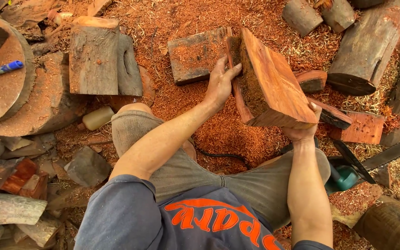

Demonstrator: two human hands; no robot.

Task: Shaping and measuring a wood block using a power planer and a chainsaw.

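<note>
I hold a thick reddish wood slab [274,81] tilted up on edge above a ground covered in red sawdust. My left hand [219,85] grips the slab's left side, fingers on its rough dark face. My right hand [303,129] supports its lower right corner from beneath, thumb on the smooth cut face. Both hands are shut on the slab. My knees in grey trousers are spread below it.
A flat sawdust-covered block [195,55] lies behind the slab. Logs [371,46] lie at top right, a cut stump [93,55] at upper left. A chainsaw [362,169] rests at right. A blue pen [1,70] lies on a round disc [5,88].
</note>
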